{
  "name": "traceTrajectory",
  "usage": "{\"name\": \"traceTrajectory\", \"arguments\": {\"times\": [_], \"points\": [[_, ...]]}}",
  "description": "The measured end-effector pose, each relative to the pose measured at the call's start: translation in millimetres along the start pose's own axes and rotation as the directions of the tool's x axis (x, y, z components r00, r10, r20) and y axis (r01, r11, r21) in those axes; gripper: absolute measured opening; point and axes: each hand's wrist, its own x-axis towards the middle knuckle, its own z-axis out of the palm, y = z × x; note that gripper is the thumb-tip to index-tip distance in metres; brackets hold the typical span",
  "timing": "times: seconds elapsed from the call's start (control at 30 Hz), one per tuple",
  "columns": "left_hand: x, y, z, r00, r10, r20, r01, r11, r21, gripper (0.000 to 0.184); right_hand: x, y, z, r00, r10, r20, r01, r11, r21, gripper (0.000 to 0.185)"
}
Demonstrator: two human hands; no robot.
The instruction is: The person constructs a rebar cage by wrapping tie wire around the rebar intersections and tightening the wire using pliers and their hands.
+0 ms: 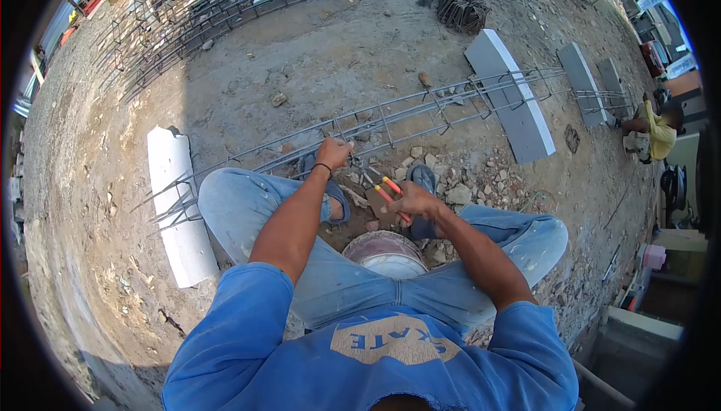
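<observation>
A long rebar cage of thin bars and square stirrups runs across in front of my knees. My left hand is at its near bars with fingers pinched together; what lies between them is too small to make out. In my right hand are pliers with red and yellow handles, their jaws pointing toward the cage close to my left hand. The cage rests on a white block at the left and a pale grey block at the right.
A round bucket is between my legs. Broken stones lie near my right foot. More rebar cages are stacked at the back, near a dark bundle. Another person crouches at the far right by more grey blocks.
</observation>
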Motion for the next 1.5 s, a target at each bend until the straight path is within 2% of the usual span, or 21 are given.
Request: {"name": "traceTrajectory", "arguments": {"times": [0.07, 0.1, 0.17, 0.3, 0.37, 0.5, 0.57, 0.6, 0.63, 0.67, 0.73, 0.77, 0.87, 1.0, 1.07, 1.17, 1.2, 1.27, 1.4, 1.47, 1.5], "points": [[-1.1, 2.0, -0.4, 1.000, -0.004, 0.016, 0.003, 1.000, 0.018, 0.038, -8.5, -1.3, -2.1, 0.927, -0.354, -0.124, 0.203, 0.751, -0.628, 0.048], [-0.7, 1.9, -0.1, 1.000, -0.006, 0.019, 0.006, 1.000, 0.003, 0.035, -11.6, 0.0, -1.0, 0.928, -0.350, -0.128, 0.198, 0.755, -0.625, 0.048], [0.1, 1.8, 0.9, 1.000, -0.013, 0.021, 0.013, 1.000, -0.016, 0.033, -15.2, 0.7, 1.1, 0.863, -0.503, -0.049, 0.153, 0.352, -0.923, 0.044], [-2.4, 1.5, -0.6, 1.000, -0.003, 0.008, 0.003, 1.000, 0.018, 0.037, -15.8, -10.8, 7.0, 0.842, -0.532, -0.089, 0.037, 0.223, -0.974, 0.039], [-5.2, 5.9, -0.6, 1.000, -0.001, 0.003, 0.001, 1.000, 0.015, 0.037, -14.9, -8.3, 12.3, 0.668, -0.736, -0.113, -0.050, 0.107, -0.993, 0.038], [0.3, 4.8, -0.6, 1.000, -0.001, 0.020, 0.001, 1.000, 0.002, 0.036, -6.2, 11.1, 11.8, 0.724, -0.674, -0.146, 0.011, 0.223, -0.975, 0.043], [0.2, 1.2, -1.0, 1.000, 0.000, 0.027, 0.001, 1.000, -0.010, 0.035, 15.3, 42.3, 2.6, 0.677, -0.734, -0.054, 0.463, 0.482, -0.744, 0.046], [0.1, -0.3, -0.3, 1.000, 0.014, 0.022, -0.014, 1.000, -0.003, 0.036, 9.2, 32.1, 6.7, 0.896, -0.440, -0.064, 0.401, 0.861, -0.312, 0.045], [-0.4, -0.3, 1.2, 0.999, 0.031, 0.020, -0.031, 0.999, 0.005, 0.036, 4.0, 26.0, 11.9, 0.988, -0.148, 0.035, 0.138, 0.970, 0.202, 0.044], [-0.3, 0.6, 2.2, 0.999, 0.036, 0.024, -0.036, 0.999, 0.006, 0.036, 2.0, 26.0, 13.3, 0.985, -0.067, 0.156, -0.025, 0.855, 0.519, 0.043], [1.1, 2.9, -0.4, 0.998, -0.048, 0.027, 0.048, 0.999, -0.002, 0.036, -2.2, 14.5, 10.9, 0.936, -0.060, 0.347, -0.261, 0.544, 0.797, 0.042], [0.0, 2.0, -0.6, 0.999, -0.048, 0.024, 0.048, 0.999, -0.002, 0.036, -3.8, 8.7, 7.9, 0.924, -0.042, 0.379, -0.311, 0.491, 0.813, 0.041], [-2.4, -0.4, 0.7, 1.000, 0.008, 0.008, -0.008, 1.000, -0.015, 0.037, -12.2, -8.6, 7.4, 0.948, 0.140, 0.286, -0.304, 0.669, 0.678, 0.039], [-3.2, 3.5, -1.4, 1.000, 0.020, 0.024, -0.019, 0.999, -0.034, 0.037, -6.8, -3.0, 13.6, 0.985, 0.109, 0.135, -0.164, 0.836, 0.523, 0.036], [-8.5, 7.6, -0.4, 1.000, 0.009, 0.020, -0.009, 0.999, -0.044, 0.037, -3.5, -0.4, 14.0, 0.994, 0.014, 0.112, -0.043, 0.964, 0.262, 0.034], [-6.6, 8.3, -1.0, 1.000, 0.009, 0.019, -0.008, 1.000, -0.030, 0.037, -2.1, 4.8, 22.9, 0.992, -0.039, 0.124, 0.011, 0.977, 0.215, 0.035], [-5.8, 6.7, -0.3, 1.000, 0.013, 0.018, -0.013, 0.999, -0.044, 0.037, -2.0, 6.6, 28.3, 0.992, -0.041, 0.121, 0.014, 0.976, 0.218, 0.035], [-5.2, 2.5, 3.1, 1.000, 0.017, 0.021, -0.015, 0.998, -0.058, 0.037, -4.4, 11.4, 37.9, 0.944, -0.124, 0.307, -0.232, 0.413, 0.881, 0.034], [-8.4, 2.4, 0.5, 0.999, 0.041, 0.011, -0.040, 0.996, -0.076, 0.037, 4.3, 16.0, 35.5, 0.869, -0.171, 0.465, -0.400, 0.311, 0.862, 0.032], [-6.0, 3.8, -1.6, 0.998, 0.054, 0.011, -0.053, 0.995, -0.090, 0.036, 4.9, 15.7, 39.5, 0.913, -0.020, 0.407, -0.324, 0.569, 0.756, 0.030], [-4.6, 3.3, -2.6, 0.999, 0.049, 0.013, -0.048, 0.996, -0.081, 0.036, 7.3, 19.4, 41.3, 0.912, -0.015, 0.410, -0.330, 0.567, 0.755, 0.030]]}}
